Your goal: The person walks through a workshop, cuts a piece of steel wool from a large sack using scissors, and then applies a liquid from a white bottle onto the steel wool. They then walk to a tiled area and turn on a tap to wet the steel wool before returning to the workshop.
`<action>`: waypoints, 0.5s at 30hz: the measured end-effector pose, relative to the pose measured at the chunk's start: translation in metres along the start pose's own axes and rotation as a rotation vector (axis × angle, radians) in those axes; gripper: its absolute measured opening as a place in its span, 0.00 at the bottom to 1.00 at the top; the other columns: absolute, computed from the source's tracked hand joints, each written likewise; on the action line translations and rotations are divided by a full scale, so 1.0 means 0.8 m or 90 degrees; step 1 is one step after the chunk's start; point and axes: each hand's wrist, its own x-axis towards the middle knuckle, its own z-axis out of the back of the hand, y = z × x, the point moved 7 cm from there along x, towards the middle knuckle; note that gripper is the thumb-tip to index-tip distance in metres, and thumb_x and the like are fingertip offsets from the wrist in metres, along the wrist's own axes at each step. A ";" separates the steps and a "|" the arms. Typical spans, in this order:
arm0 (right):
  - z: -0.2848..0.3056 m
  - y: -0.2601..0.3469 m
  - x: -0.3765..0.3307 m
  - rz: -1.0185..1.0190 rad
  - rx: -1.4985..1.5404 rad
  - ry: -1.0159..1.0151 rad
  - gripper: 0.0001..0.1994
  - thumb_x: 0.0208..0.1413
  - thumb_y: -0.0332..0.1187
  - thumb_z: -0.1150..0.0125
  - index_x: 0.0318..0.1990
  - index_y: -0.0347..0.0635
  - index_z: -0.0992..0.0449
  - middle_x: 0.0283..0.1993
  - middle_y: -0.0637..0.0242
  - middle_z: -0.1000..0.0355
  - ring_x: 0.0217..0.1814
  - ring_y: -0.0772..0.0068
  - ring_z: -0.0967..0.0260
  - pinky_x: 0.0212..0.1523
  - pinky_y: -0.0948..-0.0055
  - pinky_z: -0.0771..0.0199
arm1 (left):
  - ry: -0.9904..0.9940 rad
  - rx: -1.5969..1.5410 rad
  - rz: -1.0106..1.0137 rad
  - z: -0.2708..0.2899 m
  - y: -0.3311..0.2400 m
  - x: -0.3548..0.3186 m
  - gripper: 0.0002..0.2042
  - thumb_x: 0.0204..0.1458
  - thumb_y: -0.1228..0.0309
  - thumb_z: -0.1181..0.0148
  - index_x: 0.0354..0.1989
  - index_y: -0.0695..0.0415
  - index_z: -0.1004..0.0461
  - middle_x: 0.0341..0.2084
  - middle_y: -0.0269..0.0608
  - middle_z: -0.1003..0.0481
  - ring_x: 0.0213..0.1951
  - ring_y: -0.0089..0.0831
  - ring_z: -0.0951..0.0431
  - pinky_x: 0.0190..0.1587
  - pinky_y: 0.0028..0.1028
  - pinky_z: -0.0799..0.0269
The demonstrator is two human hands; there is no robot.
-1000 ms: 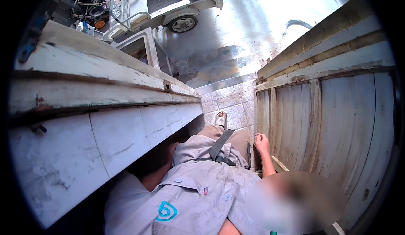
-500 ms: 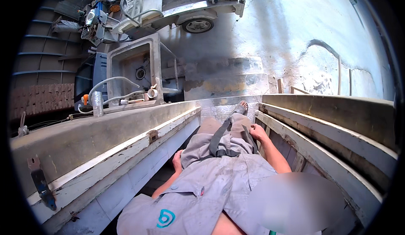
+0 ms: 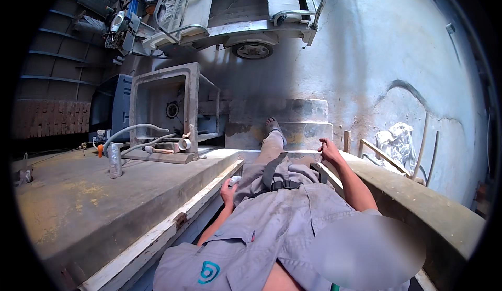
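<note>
As view tilted up, left hand [image 3: 228, 190] pinches small white object [image 3: 235, 179]; right hand [image 3: 330, 152] curled, unmoved.

Rough workshop yard: dusty concrete floor [image 3: 366, 56], far wheeled cart [image 3: 246, 9], metal frame stand [image 3: 167, 108] with hoses [image 3: 130, 134] left, brick wall [image 3: 47, 118], plank [image 3: 172, 223] near.

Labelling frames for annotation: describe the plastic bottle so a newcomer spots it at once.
Start at the broad dusty concrete slab on the left. Near its far edge, in front of the open grey metal box frame, stands a clear plastic bottle, upright. The grey hoses beside it curve and lie low; the bottle alone stands straight and see-through.
</note>
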 end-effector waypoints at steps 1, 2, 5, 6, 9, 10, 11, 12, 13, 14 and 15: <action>0.007 0.003 0.016 -0.017 0.040 0.012 0.21 0.64 0.32 0.64 0.63 0.39 0.38 0.32 0.64 0.28 0.24 0.76 0.36 0.23 0.72 0.31 | -0.042 0.031 -0.009 -0.008 -0.002 0.026 0.19 0.41 0.71 0.31 0.45 0.54 0.23 0.38 0.45 0.21 0.40 0.39 0.20 0.44 0.34 0.27; 0.019 0.004 0.035 -0.023 0.055 -0.005 0.20 0.64 0.31 0.63 0.61 0.37 0.35 0.30 0.66 0.30 0.21 0.77 0.38 0.21 0.73 0.32 | -0.033 0.041 -0.006 -0.027 -0.009 0.058 0.18 0.42 0.71 0.32 0.45 0.54 0.22 0.37 0.45 0.21 0.41 0.39 0.21 0.45 0.34 0.27; 0.054 -0.020 0.118 0.059 -0.040 -0.063 0.18 0.62 0.34 0.58 0.54 0.36 0.28 0.23 0.71 0.35 0.16 0.81 0.43 0.16 0.74 0.39 | -0.060 0.017 -0.032 -0.066 -0.036 0.141 0.16 0.42 0.72 0.32 0.42 0.55 0.21 0.36 0.46 0.21 0.41 0.40 0.21 0.46 0.35 0.27; 0.063 -0.037 0.147 0.049 -0.032 -0.103 0.17 0.62 0.35 0.56 0.52 0.36 0.27 0.22 0.72 0.36 0.15 0.81 0.44 0.15 0.75 0.41 | -0.048 0.018 -0.034 -0.080 -0.047 0.170 0.14 0.43 0.72 0.32 0.41 0.56 0.21 0.36 0.46 0.21 0.41 0.41 0.21 0.46 0.36 0.27; 0.070 -0.069 0.188 -0.039 0.015 -0.194 0.16 0.62 0.36 0.54 0.49 0.38 0.24 0.20 0.73 0.37 0.14 0.83 0.46 0.14 0.76 0.46 | -0.044 0.046 -0.045 -0.093 -0.094 0.228 0.14 0.46 0.75 0.34 0.42 0.59 0.22 0.38 0.47 0.22 0.41 0.41 0.22 0.47 0.35 0.28; 0.068 -0.094 0.189 -0.075 -0.013 -0.199 0.16 0.61 0.36 0.53 0.48 0.37 0.23 0.22 0.69 0.32 0.16 0.78 0.40 0.17 0.73 0.41 | -0.032 0.030 -0.006 -0.095 -0.103 0.242 0.13 0.47 0.75 0.35 0.43 0.60 0.23 0.38 0.48 0.22 0.41 0.41 0.22 0.47 0.34 0.29; 0.077 -0.118 0.197 -0.094 -0.040 -0.214 0.16 0.61 0.36 0.53 0.47 0.37 0.23 0.24 0.64 0.28 0.19 0.73 0.34 0.20 0.71 0.35 | -0.026 0.036 0.011 -0.094 -0.127 0.257 0.13 0.47 0.74 0.34 0.42 0.61 0.23 0.38 0.48 0.22 0.41 0.41 0.23 0.47 0.33 0.29; 0.079 -0.127 0.197 -0.074 -0.139 -0.233 0.16 0.59 0.36 0.52 0.46 0.37 0.22 0.28 0.58 0.25 0.25 0.66 0.29 0.27 0.67 0.30 | -0.020 0.050 0.000 -0.094 -0.145 0.272 0.13 0.47 0.74 0.34 0.42 0.60 0.23 0.38 0.47 0.22 0.41 0.41 0.23 0.46 0.34 0.29; 0.085 -0.125 0.200 -0.048 -0.243 -0.252 0.16 0.58 0.37 0.51 0.45 0.37 0.21 0.33 0.52 0.22 0.32 0.58 0.24 0.34 0.64 0.25 | -0.019 0.060 -0.010 -0.097 -0.158 0.285 0.13 0.47 0.74 0.34 0.42 0.60 0.23 0.37 0.47 0.22 0.41 0.41 0.23 0.46 0.34 0.29; 0.090 -0.117 0.200 -0.062 -0.249 -0.240 0.17 0.56 0.37 0.51 0.44 0.37 0.20 0.37 0.48 0.23 0.37 0.54 0.24 0.40 0.62 0.26 | -0.026 0.078 -0.011 -0.103 -0.170 0.302 0.12 0.47 0.74 0.34 0.42 0.59 0.23 0.36 0.46 0.23 0.39 0.41 0.23 0.44 0.35 0.29; 0.096 -0.096 0.203 -0.075 -0.254 -0.229 0.17 0.55 0.38 0.50 0.43 0.37 0.20 0.40 0.45 0.23 0.43 0.49 0.24 0.46 0.61 0.26 | -0.030 0.078 -0.026 -0.114 -0.178 0.327 0.12 0.46 0.75 0.34 0.41 0.59 0.23 0.36 0.45 0.23 0.39 0.41 0.23 0.44 0.35 0.29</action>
